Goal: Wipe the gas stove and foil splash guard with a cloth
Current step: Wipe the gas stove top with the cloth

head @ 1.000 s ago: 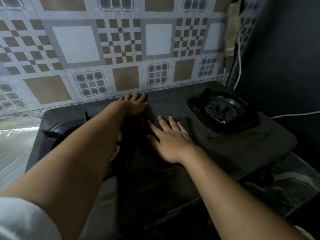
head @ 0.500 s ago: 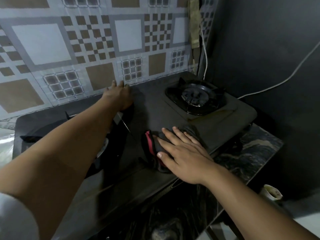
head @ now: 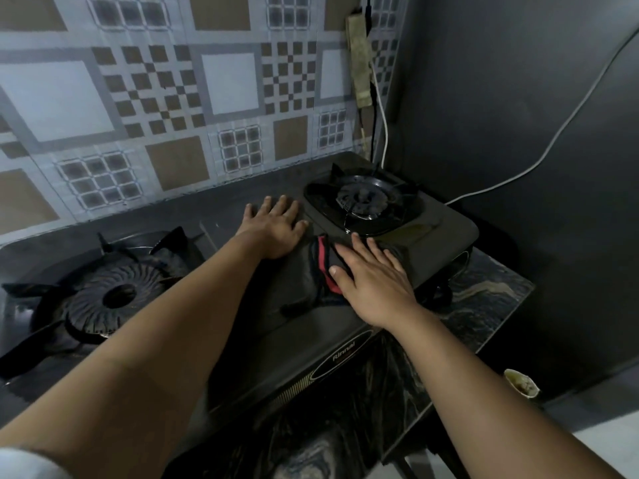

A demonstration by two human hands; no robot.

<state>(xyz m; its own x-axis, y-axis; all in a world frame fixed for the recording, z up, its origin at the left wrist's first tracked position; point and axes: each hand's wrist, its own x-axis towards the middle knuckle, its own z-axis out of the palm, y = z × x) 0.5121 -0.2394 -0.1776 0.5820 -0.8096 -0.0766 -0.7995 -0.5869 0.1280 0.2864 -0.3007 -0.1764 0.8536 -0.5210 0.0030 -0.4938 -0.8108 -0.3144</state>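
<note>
Right hand (head: 375, 283) spread flat on dark cloth (head: 320, 271), mid gas stove (head: 311, 326), before right burner (head: 363, 205). Soft, limp, light; likely bunches, so best pressed by palm. Left hand (head: 275, 229) spread, bracing beside it. Foil splash guard (head: 173, 108) behind.

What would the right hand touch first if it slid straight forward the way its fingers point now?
Probably the raised edge of the right burner. The right hand lies flat on the dark cloth, fingers aimed at that burner just beyond the fingertips. The exact gap is unclear.
</note>
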